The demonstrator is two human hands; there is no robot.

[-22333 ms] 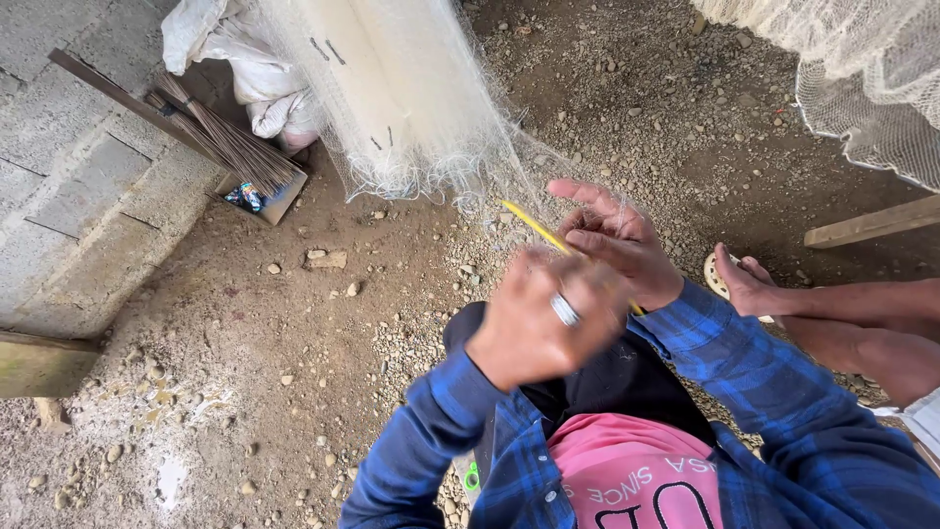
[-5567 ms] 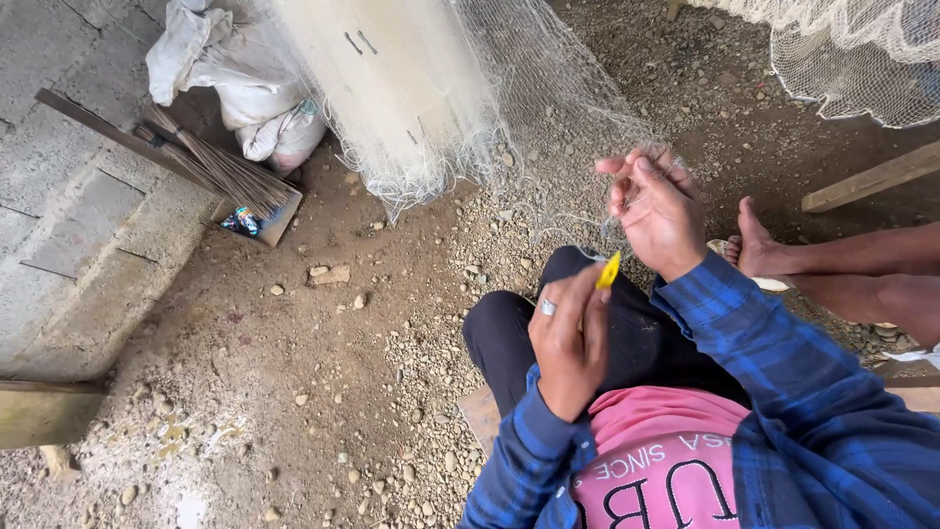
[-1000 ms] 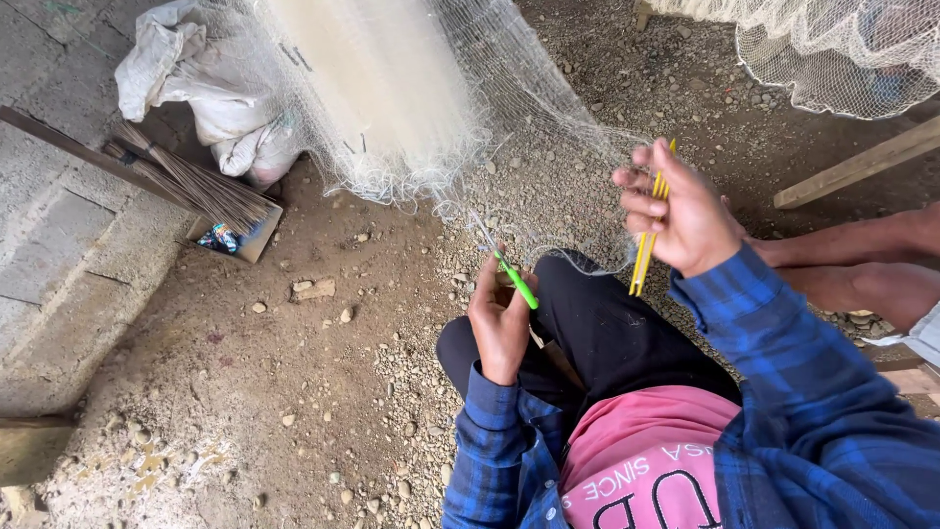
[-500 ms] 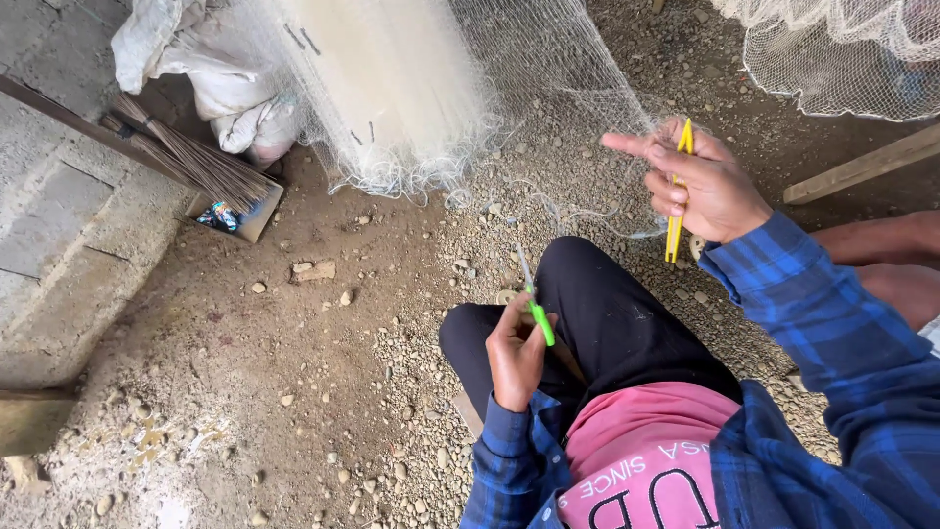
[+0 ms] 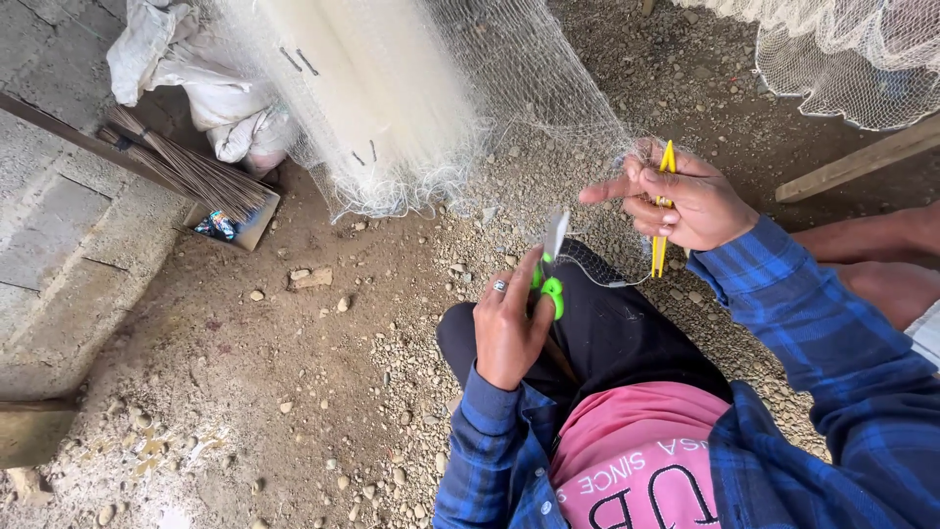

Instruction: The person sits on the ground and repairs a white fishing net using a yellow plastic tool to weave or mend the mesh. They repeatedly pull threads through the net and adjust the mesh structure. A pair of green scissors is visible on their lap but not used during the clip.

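My left hand (image 5: 509, 328), with a ring on one finger, grips small green-handled scissors (image 5: 548, 269), blades pointing up toward the net. My right hand (image 5: 681, 201) holds a yellow netting needle (image 5: 663, 211) upright and pinches a bit of the white fishing net (image 5: 411, 88). A thin line runs from my right hand down toward the scissors. The net hangs in a thick bundle ahead of me and spreads over the gravel to my knee.
Gravel and dirt ground all around. A concrete block wall (image 5: 59, 225) stands at left with a broom of sticks (image 5: 186, 171) and white sacks (image 5: 196, 78) beside it. Another net (image 5: 852, 59) hangs top right. A wooden plank (image 5: 862, 162) and someone's bare leg (image 5: 881, 240) lie at right.
My left hand rose from my lap with the green scissors toward the net. My right hand stayed near the net holding the yellow needle.
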